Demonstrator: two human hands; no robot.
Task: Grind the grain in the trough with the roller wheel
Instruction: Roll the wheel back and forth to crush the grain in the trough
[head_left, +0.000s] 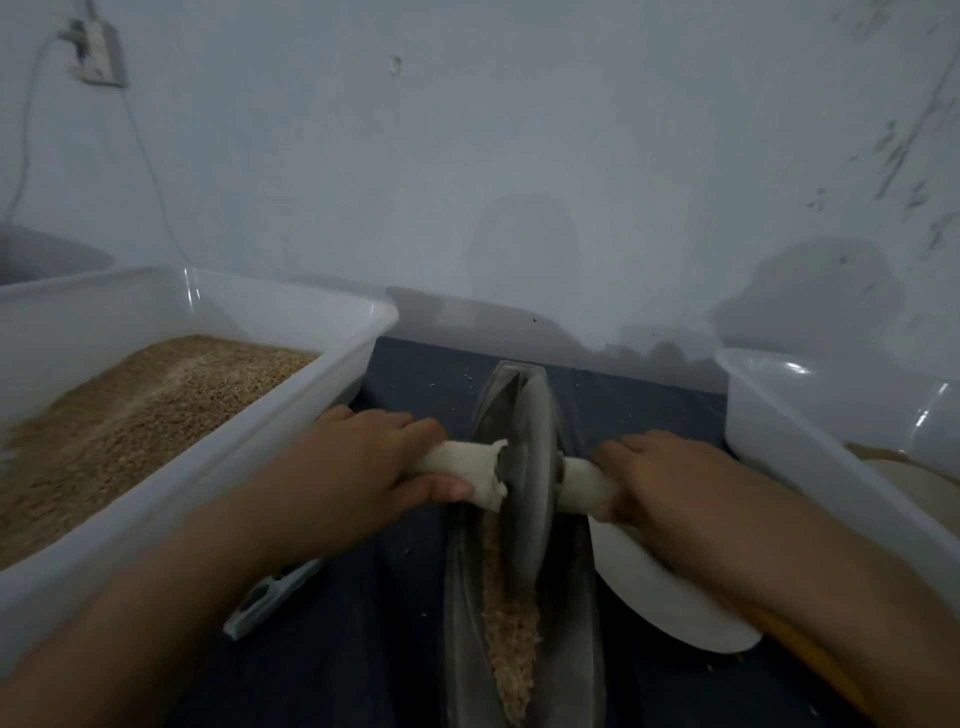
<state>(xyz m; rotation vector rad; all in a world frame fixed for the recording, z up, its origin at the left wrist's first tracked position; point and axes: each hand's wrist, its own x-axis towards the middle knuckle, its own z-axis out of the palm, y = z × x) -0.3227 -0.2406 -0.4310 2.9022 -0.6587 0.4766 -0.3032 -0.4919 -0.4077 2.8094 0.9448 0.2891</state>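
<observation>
Centre frame, left hand (363, 462) and right hand (660, 478) each grip the cloth-wrapped axle (462, 470) of the roller wheel (530, 467); press evenly so it tracks the trough (462, 597) over the grain (506, 639).

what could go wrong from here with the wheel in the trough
1. Both the left hand and the right hand grip the cloth-wrapped handles close to the roller wheel, so a slip could pinch fingers against it.
2. Grain is heaped along the narrow trough; a hard pass may push it over the rim, where bits already lie.
</observation>
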